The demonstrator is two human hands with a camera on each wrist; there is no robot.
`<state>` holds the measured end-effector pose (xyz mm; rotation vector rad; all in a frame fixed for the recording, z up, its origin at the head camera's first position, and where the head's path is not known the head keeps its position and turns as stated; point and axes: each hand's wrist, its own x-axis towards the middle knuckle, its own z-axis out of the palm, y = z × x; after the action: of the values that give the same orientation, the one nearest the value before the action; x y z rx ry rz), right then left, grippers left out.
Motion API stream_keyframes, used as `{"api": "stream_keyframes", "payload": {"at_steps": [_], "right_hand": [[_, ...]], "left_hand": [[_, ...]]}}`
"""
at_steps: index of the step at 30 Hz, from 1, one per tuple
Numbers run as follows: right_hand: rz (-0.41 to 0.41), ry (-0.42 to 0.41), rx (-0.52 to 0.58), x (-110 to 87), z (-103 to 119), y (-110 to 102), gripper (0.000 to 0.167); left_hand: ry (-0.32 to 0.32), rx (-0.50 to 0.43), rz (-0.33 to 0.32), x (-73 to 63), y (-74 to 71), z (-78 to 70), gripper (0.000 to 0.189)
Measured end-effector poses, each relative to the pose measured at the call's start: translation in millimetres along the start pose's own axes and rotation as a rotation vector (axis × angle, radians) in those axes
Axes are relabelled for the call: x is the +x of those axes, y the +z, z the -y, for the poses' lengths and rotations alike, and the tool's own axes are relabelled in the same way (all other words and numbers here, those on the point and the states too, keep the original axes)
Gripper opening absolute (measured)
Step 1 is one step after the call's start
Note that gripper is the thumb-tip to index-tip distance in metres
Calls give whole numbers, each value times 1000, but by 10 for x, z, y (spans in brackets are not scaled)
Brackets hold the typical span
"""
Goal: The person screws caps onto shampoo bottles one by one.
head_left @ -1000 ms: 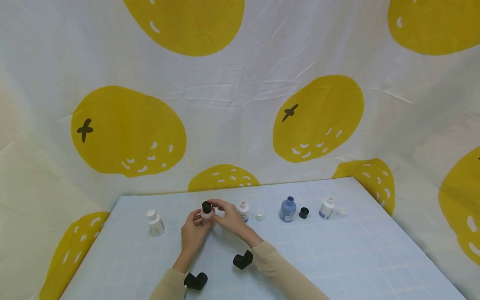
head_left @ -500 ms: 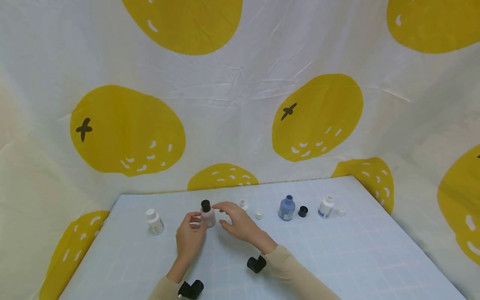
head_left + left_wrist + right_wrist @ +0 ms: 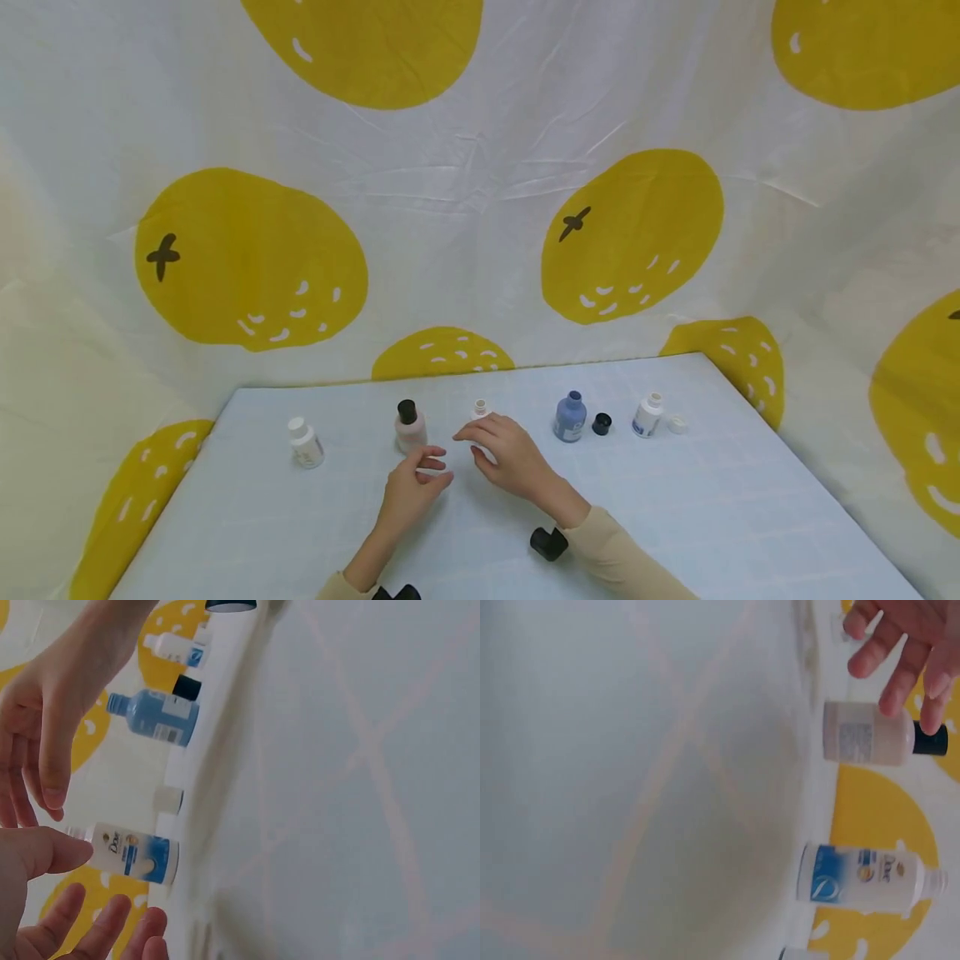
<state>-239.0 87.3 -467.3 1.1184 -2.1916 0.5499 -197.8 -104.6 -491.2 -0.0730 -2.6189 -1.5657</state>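
Observation:
A pale pink bottle (image 3: 411, 432) with a black cap (image 3: 407, 409) on it stands upright. My left hand (image 3: 411, 496) is in front of that bottle, holding nothing, its fingers loosely bent. To the right my right hand (image 3: 517, 458) is raised above the table and also holds nothing. Partly behind it in the head view is an uncapped white Dove bottle (image 3: 480, 407), shown more fully in the left wrist view with its blue lower label. A white cap (image 3: 169, 799) lies beside this bottle; in the head view the right hand hides it.
An uncapped blue bottle (image 3: 570, 419) has a black cap (image 3: 602, 423) beside it. Farther right are an uncapped white bottle (image 3: 647, 417) and a white cap (image 3: 677, 425). A capped white bottle (image 3: 306, 446) stands at left. Behind the table (image 3: 247, 533) hangs a patterned cloth (image 3: 465, 275).
Both hands have let go of the pink bottle, which now stands by itself. The right hand has drawn away to the right, the left hand back toward the person.

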Motion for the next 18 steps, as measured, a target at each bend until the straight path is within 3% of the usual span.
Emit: {"api": "stream_keyframes", "payload": {"at_steps": [3, 7, 12, 18], "right_hand": [[-22, 23, -3, -82, -37, -31, 32], [-89, 88, -4, -167, -86, -76, 31], [-134, 200, 12, -268, -127, -150, 27], [-146, 310, 9, -399, -217, -216, 29]], "left_hand": [[12, -15, 73, -34, 56, -35, 31], [25, -30, 116, -49, 116, -87, 31], [-4, -47, 173, -34, 192, -140, 30], [-72, -43, 167, 14, 319, -191, 33]]}}
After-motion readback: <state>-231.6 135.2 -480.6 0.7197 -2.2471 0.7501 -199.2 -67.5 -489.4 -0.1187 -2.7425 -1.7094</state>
